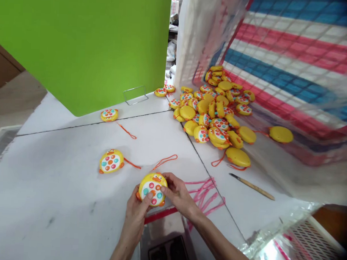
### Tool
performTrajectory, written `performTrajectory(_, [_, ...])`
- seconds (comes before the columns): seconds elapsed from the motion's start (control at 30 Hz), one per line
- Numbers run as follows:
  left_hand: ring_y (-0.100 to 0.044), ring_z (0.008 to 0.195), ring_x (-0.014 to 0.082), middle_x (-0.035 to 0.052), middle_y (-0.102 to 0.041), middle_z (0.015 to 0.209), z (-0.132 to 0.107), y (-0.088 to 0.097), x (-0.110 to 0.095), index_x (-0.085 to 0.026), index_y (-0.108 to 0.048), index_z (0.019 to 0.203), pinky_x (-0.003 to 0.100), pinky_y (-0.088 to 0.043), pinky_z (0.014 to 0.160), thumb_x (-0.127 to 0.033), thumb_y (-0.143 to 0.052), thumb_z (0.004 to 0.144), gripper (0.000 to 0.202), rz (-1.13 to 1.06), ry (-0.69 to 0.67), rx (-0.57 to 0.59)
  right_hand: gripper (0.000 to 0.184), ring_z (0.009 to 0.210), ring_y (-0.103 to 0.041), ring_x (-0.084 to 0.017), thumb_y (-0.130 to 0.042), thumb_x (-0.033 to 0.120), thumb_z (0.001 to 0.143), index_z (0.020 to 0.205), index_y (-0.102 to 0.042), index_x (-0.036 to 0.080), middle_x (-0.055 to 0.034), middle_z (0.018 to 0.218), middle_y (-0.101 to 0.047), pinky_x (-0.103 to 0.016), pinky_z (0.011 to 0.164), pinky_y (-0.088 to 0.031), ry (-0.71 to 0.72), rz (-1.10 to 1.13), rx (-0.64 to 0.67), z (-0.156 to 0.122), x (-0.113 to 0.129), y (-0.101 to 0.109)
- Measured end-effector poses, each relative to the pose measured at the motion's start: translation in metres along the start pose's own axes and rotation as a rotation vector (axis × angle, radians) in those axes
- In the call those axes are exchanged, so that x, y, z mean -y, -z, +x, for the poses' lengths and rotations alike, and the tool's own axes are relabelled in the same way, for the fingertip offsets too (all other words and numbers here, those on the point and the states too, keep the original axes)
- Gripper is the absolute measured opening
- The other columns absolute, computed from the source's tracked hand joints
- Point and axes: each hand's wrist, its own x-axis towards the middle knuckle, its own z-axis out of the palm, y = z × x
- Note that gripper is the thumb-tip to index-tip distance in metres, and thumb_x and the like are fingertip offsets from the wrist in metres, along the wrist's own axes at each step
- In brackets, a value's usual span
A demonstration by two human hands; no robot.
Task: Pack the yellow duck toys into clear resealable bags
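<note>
"Those fingers [168,189], what have they got?"

"A yellow duck toy [153,189] with coloured buttons, held firmly from both sides. The left hand [136,213] cups its lower edge, and the right hand [179,194] lies across the top, with its fingertips on the buttons."

"Is there a cord on that one?"

"None that I can see from here. Just beyond it, a second duck toy [111,161] lies on the white bench [54,194] with an orange cord [132,165] trailing from it. A third duck toy [109,115] sits further off."

"And the rest?"

"There's a big heap of duck toys [211,112] to the right, on a striped plastic sheet [292,62]. So three are out on their own, and the heap holds by far the most. A wooden-handled brush [252,186] lies near it, and pink strands [205,193] sit beside the right hand."
</note>
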Motion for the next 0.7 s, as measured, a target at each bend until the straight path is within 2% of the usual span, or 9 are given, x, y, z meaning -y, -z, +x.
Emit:
performTrajectory(0.13, [-0.064, 0.077, 0.0196, 0.0046, -0.069, 0.086, 0.001, 0.002, 0.0, -0.017, -0.058, 0.102, 0.023, -0.053, 0.066, -0.027, -0.081, 0.055, 0.054, 0.201, -0.036, -0.087, 0.031, 0.087, -0.061, -0.017, -0.054, 0.034, 0.083, 0.11, -0.055, 0.017, -0.0055, 0.096, -0.065, -0.03, 0.075, -0.05, 0.086, -0.204, 0.015, 0.001, -0.004, -0.001])
performTrajectory(0.2, [-0.064, 0.075, 0.0183, 0.0032, -0.069, 0.087, 0.008, 0.007, 0.002, -0.019, -0.058, 0.104, 0.021, -0.053, 0.064, -0.023, -0.081, 0.055, 0.054, 0.196, -0.03, -0.143, 0.029, 0.084, -0.062, -0.016, -0.052, 0.031, 0.085, 0.111, -0.056, 0.019, -0.0039, 0.095, -0.066, -0.027, 0.072, -0.051, 0.138, -0.371, -0.006, 0.002, -0.004, 0.007])
performTrajectory(0.23, [-0.064, 0.077, 0.0177, 0.0022, -0.069, 0.088, 0.014, 0.01, 0.002, -0.02, -0.059, 0.105, 0.02, -0.054, 0.064, -0.02, -0.08, 0.057, 0.052, 0.143, -0.025, -0.176, 0.027, 0.082, -0.063, -0.015, -0.051, 0.029, 0.085, 0.11, -0.056, 0.02, -0.003, 0.094, -0.067, -0.026, 0.071, -0.051, 0.16, -0.503, -0.064, 0.002, -0.002, 0.016])
performTrajectory(0.33, [-0.065, 0.088, 0.0177, 0.0016, -0.068, 0.097, 0.035, 0.019, -0.001, -0.023, -0.061, 0.105, 0.022, -0.056, 0.071, -0.016, -0.069, 0.07, 0.037, -0.094, -0.012, -0.216, 0.027, 0.09, -0.061, -0.018, -0.052, 0.024, 0.082, 0.109, -0.057, 0.021, -0.0057, 0.101, -0.065, -0.03, 0.078, -0.051, 0.172, -0.906, -0.378, -0.002, 0.011, 0.068])
performTrajectory(0.47, [-0.064, 0.096, 0.0201, 0.0064, -0.068, 0.104, 0.048, 0.024, -0.015, -0.02, -0.061, 0.108, 0.024, -0.058, 0.072, -0.025, -0.051, 0.083, 0.027, -0.256, 0.109, -0.154, 0.037, 0.113, -0.046, -0.029, -0.052, 0.015, 0.076, 0.113, -0.055, 0.014, -0.0168, 0.117, -0.054, -0.049, 0.096, -0.037, 0.12, -1.105, -0.682, -0.014, 0.029, 0.164])
performTrajectory(0.57, [-0.066, 0.091, 0.0224, 0.0118, -0.07, 0.098, 0.043, 0.023, -0.014, -0.013, -0.059, 0.105, 0.027, -0.059, 0.068, -0.016, -0.046, 0.081, 0.028, -0.258, 0.221, -0.169, 0.05, 0.123, -0.034, -0.035, -0.049, 0.002, 0.065, 0.114, -0.055, 0.013, -0.0192, 0.127, -0.047, -0.056, 0.097, -0.031, 0.066, -1.182, -0.751, -0.015, 0.032, 0.218])
performTrajectory(0.63, [-0.067, 0.086, 0.0232, 0.0132, -0.071, 0.093, 0.039, 0.022, -0.005, -0.011, -0.06, 0.098, 0.028, -0.059, 0.066, -0.009, -0.05, 0.073, 0.027, -0.243, 0.287, -0.157, 0.056, 0.124, -0.034, -0.034, -0.046, 0.0, 0.064, 0.117, -0.054, 0.015, -0.0172, 0.129, -0.046, -0.055, 0.096, -0.032, 0.06, -1.199, -0.75, -0.013, 0.032, 0.237])
performTrajectory(0.7, [-0.068, 0.083, 0.0231, 0.0114, -0.072, 0.09, 0.035, 0.021, 0.006, -0.013, -0.062, 0.091, 0.027, -0.058, 0.066, -0.004, -0.057, 0.063, 0.029, -0.237, 0.302, -0.097, 0.054, 0.122, -0.038, -0.031, -0.043, 0.001, 0.067, 0.119, -0.052, 0.015, -0.0157, 0.128, -0.049, -0.051, 0.096, -0.034, 0.083, -1.195, -0.735, -0.014, 0.035, 0.243])
